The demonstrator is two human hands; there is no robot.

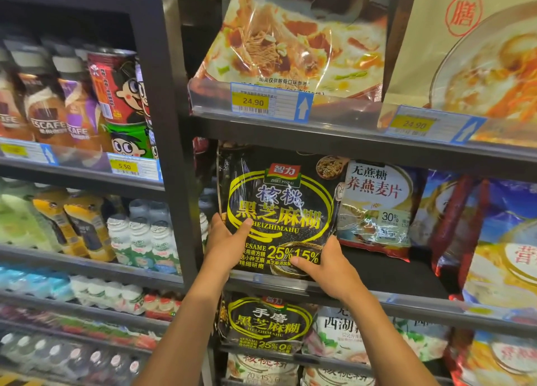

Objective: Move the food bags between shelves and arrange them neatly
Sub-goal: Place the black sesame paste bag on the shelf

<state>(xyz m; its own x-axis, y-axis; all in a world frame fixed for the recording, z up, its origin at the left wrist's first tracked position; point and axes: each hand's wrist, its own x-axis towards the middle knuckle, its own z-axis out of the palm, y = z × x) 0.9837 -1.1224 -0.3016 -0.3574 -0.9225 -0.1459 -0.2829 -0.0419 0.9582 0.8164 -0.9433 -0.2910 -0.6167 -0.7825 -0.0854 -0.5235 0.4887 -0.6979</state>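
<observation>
A black sesame paste bag (279,211) with yellow lettering stands upright at the left end of the middle shelf (406,300). My left hand (225,243) grips its lower left edge, thumb on the front. My right hand (325,269) holds its lower right corner, thumb across the print. To its right leans a white oat flakes bag (377,208), and past a bare gap stands a blue and yellow bag (499,240). One shelf down sits a similar black sesame bag (267,323) beside a white and green bag (345,334).
The upper shelf carries two large noodle bags (293,37) behind price tags (270,102). A dark upright post (174,153) separates this rack from the drinks rack on the left, with coffee bottles (46,103), cans (122,95) and small milk bottles (142,240).
</observation>
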